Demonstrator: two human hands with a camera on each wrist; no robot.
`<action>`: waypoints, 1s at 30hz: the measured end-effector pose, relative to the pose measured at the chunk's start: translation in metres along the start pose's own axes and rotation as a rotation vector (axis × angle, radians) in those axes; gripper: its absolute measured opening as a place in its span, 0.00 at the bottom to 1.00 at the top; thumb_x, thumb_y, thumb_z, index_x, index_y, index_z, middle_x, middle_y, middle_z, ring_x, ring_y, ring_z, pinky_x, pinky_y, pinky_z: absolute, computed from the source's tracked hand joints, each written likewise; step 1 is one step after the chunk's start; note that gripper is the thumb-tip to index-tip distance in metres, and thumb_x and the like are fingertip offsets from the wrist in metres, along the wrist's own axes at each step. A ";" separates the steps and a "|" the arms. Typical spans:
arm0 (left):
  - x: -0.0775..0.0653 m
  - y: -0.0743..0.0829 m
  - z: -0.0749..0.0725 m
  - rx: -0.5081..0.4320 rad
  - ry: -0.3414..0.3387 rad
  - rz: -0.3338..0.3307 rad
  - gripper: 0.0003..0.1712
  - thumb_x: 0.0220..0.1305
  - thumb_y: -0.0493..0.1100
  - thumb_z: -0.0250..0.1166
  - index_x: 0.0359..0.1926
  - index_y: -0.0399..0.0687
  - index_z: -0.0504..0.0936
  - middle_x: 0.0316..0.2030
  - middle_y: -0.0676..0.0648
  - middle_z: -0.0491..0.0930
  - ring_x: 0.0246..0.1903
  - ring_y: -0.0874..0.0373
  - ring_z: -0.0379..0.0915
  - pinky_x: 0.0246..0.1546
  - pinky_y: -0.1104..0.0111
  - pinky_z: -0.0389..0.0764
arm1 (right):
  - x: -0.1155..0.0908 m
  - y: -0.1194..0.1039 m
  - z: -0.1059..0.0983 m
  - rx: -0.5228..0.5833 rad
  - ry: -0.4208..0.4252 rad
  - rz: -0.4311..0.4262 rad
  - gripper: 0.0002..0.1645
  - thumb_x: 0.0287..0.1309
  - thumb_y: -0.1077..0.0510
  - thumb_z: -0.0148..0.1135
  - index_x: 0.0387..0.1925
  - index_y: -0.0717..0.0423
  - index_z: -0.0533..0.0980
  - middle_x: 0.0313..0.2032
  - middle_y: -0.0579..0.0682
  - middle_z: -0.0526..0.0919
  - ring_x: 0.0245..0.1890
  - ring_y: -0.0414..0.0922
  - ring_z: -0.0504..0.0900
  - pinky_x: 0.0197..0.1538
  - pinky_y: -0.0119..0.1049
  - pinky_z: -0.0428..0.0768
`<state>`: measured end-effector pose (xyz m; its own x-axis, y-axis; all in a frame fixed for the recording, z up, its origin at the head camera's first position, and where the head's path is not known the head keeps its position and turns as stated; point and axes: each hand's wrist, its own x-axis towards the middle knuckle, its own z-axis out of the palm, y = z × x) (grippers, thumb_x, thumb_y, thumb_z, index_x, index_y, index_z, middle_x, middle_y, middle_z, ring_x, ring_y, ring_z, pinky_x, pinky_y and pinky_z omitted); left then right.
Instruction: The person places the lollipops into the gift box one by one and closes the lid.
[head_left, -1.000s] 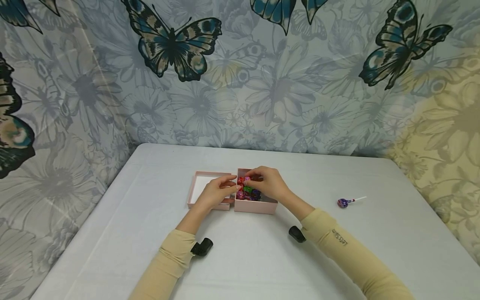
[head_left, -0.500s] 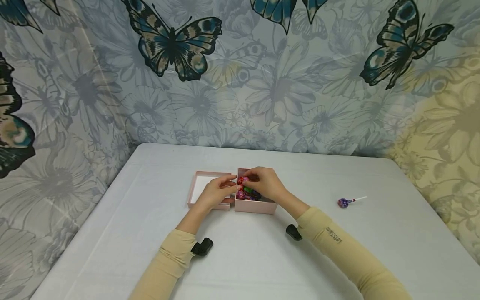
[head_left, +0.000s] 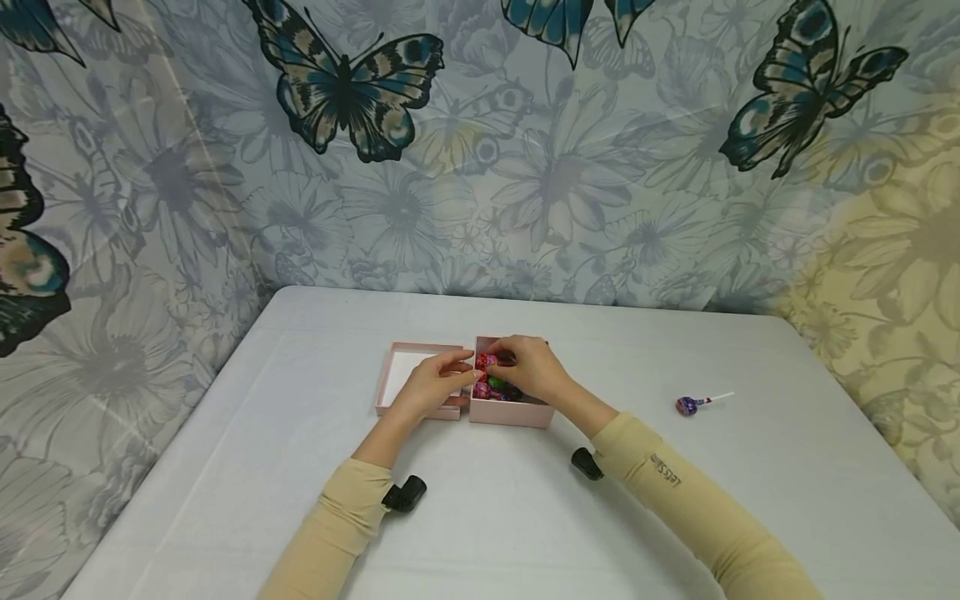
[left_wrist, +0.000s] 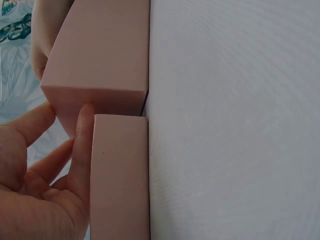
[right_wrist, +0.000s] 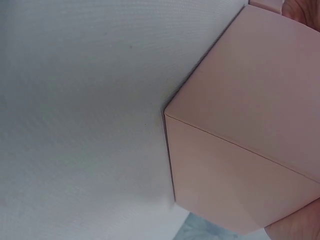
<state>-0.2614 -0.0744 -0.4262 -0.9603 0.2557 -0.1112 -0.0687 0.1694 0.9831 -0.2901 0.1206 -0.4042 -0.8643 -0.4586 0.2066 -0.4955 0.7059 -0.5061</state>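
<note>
A pink box (head_left: 510, 414) holds several wrapped lollipops (head_left: 483, 389) in red, pink, green and dark wrappers. Its shallow lid (head_left: 442, 413) lies on the table against its left side, white inside turned up. My left hand (head_left: 431, 387) is over the lid; in the left wrist view its fairly straight fingers (left_wrist: 82, 145) touch the left wall and upper edge of the box (left_wrist: 100, 50). My right hand (head_left: 536, 367) reaches into the box from the right, thumb and fingers bent over the lollipops. Its fingertips are partly hidden, so whether it pinches one is unclear.
One purple-wrapped lollipop (head_left: 686, 406) with a white stick lies alone at the right on the white table (head_left: 300, 458). A butterfly-patterned cloth (head_left: 405, 208) hangs behind the table and along its sides. Each wrist wears a black camera (head_left: 405, 493).
My right hand and forearm have shifted slightly left, with the hand a little lower over the lollipops. The left hand, box and lid stay where they were.
</note>
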 end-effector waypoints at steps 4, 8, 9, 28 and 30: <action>0.000 0.000 0.001 -0.001 0.005 -0.005 0.30 0.66 0.44 0.66 0.68 0.44 0.70 0.53 0.40 0.78 0.50 0.46 0.79 0.39 0.62 0.86 | 0.000 0.000 -0.001 -0.003 -0.005 0.006 0.16 0.59 0.56 0.69 0.48 0.60 0.82 0.45 0.54 0.85 0.46 0.49 0.83 0.51 0.43 0.83; 0.001 0.001 0.001 0.002 0.000 -0.008 0.31 0.67 0.44 0.65 0.68 0.42 0.69 0.54 0.39 0.78 0.50 0.45 0.78 0.40 0.61 0.86 | -0.002 0.000 -0.002 0.016 0.002 0.007 0.16 0.60 0.57 0.69 0.48 0.60 0.82 0.45 0.53 0.85 0.46 0.49 0.83 0.51 0.42 0.83; 0.001 0.001 0.001 0.002 -0.003 -0.009 0.31 0.67 0.43 0.65 0.68 0.42 0.69 0.54 0.38 0.77 0.51 0.44 0.78 0.40 0.60 0.86 | -0.002 0.000 -0.003 0.028 0.008 0.009 0.16 0.60 0.57 0.69 0.47 0.59 0.82 0.45 0.53 0.85 0.46 0.49 0.83 0.50 0.42 0.83; -0.006 0.011 0.003 0.029 -0.011 -0.004 0.31 0.68 0.43 0.63 0.69 0.38 0.67 0.56 0.36 0.76 0.52 0.42 0.77 0.41 0.59 0.86 | -0.020 0.007 -0.015 0.336 0.173 0.151 0.13 0.62 0.55 0.67 0.48 0.53 0.82 0.46 0.49 0.85 0.48 0.47 0.83 0.51 0.40 0.83; -0.001 0.003 0.002 0.023 -0.005 -0.006 0.32 0.67 0.45 0.65 0.69 0.42 0.68 0.56 0.38 0.76 0.51 0.44 0.78 0.41 0.60 0.86 | -0.023 0.008 -0.018 0.360 0.181 0.189 0.13 0.62 0.53 0.66 0.48 0.50 0.82 0.46 0.48 0.85 0.49 0.46 0.82 0.52 0.41 0.83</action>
<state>-0.2603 -0.0721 -0.4236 -0.9585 0.2595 -0.1181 -0.0685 0.1926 0.9789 -0.2752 0.1465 -0.3980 -0.9539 -0.2147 0.2095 -0.2933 0.5208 -0.8017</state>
